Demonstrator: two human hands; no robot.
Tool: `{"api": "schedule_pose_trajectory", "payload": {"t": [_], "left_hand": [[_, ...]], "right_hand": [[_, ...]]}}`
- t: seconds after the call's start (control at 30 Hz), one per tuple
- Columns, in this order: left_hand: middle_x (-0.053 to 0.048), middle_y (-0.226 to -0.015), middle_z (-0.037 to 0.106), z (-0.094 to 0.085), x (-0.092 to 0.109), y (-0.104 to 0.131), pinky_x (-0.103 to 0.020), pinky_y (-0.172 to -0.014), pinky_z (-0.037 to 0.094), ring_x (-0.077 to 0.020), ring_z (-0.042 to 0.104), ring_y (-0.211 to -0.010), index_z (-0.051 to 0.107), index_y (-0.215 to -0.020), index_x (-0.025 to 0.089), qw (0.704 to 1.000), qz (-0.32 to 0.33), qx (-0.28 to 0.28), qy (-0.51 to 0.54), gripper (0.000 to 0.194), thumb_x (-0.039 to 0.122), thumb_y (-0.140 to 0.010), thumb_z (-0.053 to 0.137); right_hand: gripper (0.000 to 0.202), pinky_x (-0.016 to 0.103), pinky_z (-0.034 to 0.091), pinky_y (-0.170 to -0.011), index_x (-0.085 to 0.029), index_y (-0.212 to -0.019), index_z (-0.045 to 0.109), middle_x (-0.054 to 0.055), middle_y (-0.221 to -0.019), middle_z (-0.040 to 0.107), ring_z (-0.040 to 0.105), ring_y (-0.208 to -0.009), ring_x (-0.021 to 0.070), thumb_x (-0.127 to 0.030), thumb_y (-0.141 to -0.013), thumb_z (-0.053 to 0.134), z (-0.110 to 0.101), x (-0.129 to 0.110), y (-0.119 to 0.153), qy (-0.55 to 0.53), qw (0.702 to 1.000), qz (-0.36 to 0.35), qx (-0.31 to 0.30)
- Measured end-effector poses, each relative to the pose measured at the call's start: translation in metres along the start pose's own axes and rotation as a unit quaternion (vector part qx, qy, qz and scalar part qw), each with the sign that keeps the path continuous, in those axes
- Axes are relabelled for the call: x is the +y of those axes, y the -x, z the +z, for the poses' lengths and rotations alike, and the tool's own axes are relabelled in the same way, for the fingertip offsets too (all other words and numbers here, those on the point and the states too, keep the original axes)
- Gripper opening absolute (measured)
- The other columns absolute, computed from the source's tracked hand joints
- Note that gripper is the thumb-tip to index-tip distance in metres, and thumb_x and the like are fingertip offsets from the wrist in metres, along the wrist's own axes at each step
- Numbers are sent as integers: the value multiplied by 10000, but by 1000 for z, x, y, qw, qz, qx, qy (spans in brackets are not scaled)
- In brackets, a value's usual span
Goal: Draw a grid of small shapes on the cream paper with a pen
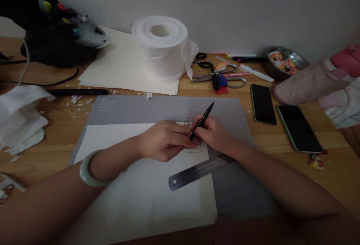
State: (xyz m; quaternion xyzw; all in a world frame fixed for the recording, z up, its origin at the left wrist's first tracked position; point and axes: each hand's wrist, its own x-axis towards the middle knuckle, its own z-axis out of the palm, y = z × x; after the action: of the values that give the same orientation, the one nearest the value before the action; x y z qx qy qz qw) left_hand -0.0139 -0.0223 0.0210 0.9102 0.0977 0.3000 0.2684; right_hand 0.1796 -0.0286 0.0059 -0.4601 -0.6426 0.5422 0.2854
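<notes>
My right hand grips a black marker pen between thumb and fingers, its thin upper end slanting up to the right. Close against its lower end, the fingertips of my left hand are pressed together; what they pinch, if anything, is hidden. Both hands are over the upper right of a white paper sheet. A small black-line drawing of boxes and rounded shapes is partly covered by my fingers. Below my right wrist a metal ruler lies slanted across the sheet's right edge.
Under the sheet is a grey cutting mat. Behind stand a paper roll and scissors with keys. Two phones, a pink bottle and a metal bowl are at right. Crumpled tissue and paper scraps lie left.
</notes>
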Motion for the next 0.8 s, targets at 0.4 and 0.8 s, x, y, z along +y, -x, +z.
{"api": "schedule_pose_trajectory", "payload": {"t": [0.4, 0.8], "left_hand": [[-68, -809, 666, -1, 1, 0, -231, -609, 426, -133, 605, -713, 660, -933, 140, 1000, -12, -17, 1, 290, 6, -798, 440], [-68, -758, 654, -2, 2, -2, -244, -567, 434, -146, 601, -673, 652, -925, 153, 1000, -10, -20, 15, 285, 39, -827, 411]], "right_hand": [[41, 234, 342, -525, -189, -685, 522, -56, -561, 479, 449, -542, 98, -169, -705, 493, -2, -3, 2, 1, 1000, 2, -4], [34, 229, 282, -466, -193, -680, 511, -69, -512, 411, 399, -494, 90, -170, -698, 492, -3, -3, 4, -10, 1000, 16, -6]]}}
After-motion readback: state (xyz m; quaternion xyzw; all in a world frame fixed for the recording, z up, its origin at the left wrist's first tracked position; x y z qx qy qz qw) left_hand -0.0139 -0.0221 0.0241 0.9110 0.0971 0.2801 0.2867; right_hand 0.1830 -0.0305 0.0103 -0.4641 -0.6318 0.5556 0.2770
